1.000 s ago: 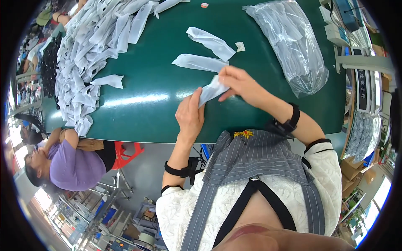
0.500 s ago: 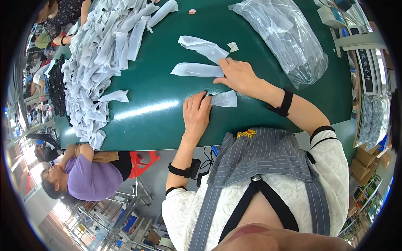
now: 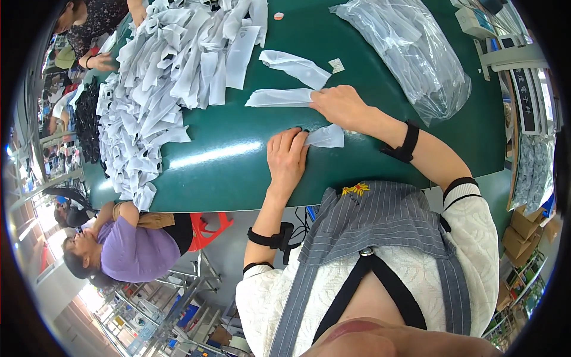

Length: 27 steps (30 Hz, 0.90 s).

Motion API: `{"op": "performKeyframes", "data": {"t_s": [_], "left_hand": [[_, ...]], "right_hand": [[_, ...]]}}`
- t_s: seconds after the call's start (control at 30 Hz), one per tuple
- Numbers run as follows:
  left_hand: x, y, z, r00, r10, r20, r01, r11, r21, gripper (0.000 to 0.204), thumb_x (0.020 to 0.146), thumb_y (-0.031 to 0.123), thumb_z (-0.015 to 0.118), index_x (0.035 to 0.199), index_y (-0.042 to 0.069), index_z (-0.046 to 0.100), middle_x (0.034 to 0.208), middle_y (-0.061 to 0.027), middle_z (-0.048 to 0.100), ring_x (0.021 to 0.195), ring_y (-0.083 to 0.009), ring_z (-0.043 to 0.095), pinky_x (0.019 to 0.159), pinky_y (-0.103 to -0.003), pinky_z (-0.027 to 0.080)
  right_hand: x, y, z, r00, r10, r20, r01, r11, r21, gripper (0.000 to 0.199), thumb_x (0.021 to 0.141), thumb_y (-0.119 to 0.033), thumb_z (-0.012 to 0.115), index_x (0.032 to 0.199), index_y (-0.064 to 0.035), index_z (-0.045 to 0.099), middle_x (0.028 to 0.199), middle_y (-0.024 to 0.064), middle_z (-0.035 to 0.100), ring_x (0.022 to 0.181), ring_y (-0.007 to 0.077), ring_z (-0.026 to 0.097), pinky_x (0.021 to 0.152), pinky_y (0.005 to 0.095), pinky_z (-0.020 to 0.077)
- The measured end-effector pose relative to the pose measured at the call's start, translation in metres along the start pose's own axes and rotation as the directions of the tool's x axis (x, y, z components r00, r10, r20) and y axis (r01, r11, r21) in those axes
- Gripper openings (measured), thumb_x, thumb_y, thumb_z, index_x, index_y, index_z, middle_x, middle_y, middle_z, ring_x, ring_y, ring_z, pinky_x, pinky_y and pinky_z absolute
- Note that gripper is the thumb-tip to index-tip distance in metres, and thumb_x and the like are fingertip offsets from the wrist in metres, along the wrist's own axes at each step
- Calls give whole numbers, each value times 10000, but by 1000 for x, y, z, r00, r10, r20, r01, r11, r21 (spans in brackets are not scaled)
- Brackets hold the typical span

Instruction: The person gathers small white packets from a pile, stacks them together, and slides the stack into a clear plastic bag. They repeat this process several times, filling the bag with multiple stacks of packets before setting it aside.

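White fabric piece, small and folded (image 3: 326, 137), lies flat on the dark green surface (image 3: 238, 166), pinned at its near-left corner by the left hand (image 3: 286, 157). That hand is flat, palm down, fingers together and only its fingertips are on the cloth; nothing is gripped. The right hand (image 3: 340, 106) sits just beyond the folded piece, fingers loosely curled over the end of a long white fabric strip (image 3: 278, 98); whether it pinches the strip or only presses on it cannot be told.

Risks, judged from this:
- The folded piece is held by light fingertip pressure only, so the fold could spring open or slide on the glossy surface if the hand lifts.
- The right forearm runs close over the folded piece, and a sweep could drag it off the near edge.
- A second white strip (image 3: 295, 66) lies just beyond the first, so the two could get picked up together.
- The big heap of white fabric pieces (image 3: 160, 89), well to the left of the folded piece, has loose ends spilling toward it.

Hard to see:
- The clear plastic bag (image 3: 410, 53), far right of the folded piece, has contents that are only a pale blur.
- The right hand's fingertips are hidden under its own knuckles.
- Fisheye bending warps the surface edges, and the heap is cut off at the top.
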<state>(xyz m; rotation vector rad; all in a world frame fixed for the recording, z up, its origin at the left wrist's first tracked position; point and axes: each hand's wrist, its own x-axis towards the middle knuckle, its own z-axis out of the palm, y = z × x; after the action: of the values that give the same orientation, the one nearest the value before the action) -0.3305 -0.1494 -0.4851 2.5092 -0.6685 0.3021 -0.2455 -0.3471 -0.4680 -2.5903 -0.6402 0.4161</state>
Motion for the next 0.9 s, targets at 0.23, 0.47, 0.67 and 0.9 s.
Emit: {"op": "performKeyframes", "data": {"t_s": [0.23,0.47,0.67,0.9], "left_hand": [[-9,4,-9,1000,21,20,-21,1000,-24,302,762,76,696,1056,68,629,1049,-81,618,977,-270,580,877,-399,421],[-14,10,-13,996,38,81,-34,998,-57,323,746,78,701,1062,80,635,1085,-83,610,1017,-261,576,887,-401,412],[-12,12,-22,995,71,72,-69,997,-27,301,757,99,710,1048,82,635,1171,-107,584,1090,-275,557,907,-428,404],[2,1,-18,985,145,96,-156,981,120,337,770,128,720,1082,59,614,1202,-129,573,1102,-310,543,924,-449,400]], "right_hand": [[-30,18,-3,902,-312,-298,383,896,223,230,900,-256,621,887,-30,580,859,114,618,890,299,621,730,417,513],[-54,-7,-33,928,-77,-365,110,991,71,253,892,-266,640,962,-34,568,924,115,623,896,339,604,732,425,500],[-13,-11,-26,952,-2,307,-46,988,147,248,900,-261,616,990,-30,618,887,189,663,889,376,644,758,457,506],[-33,3,-16,928,-197,317,98,948,302,211,907,-218,585,995,-31,628,874,209,670,866,396,656,753,494,509]]}}
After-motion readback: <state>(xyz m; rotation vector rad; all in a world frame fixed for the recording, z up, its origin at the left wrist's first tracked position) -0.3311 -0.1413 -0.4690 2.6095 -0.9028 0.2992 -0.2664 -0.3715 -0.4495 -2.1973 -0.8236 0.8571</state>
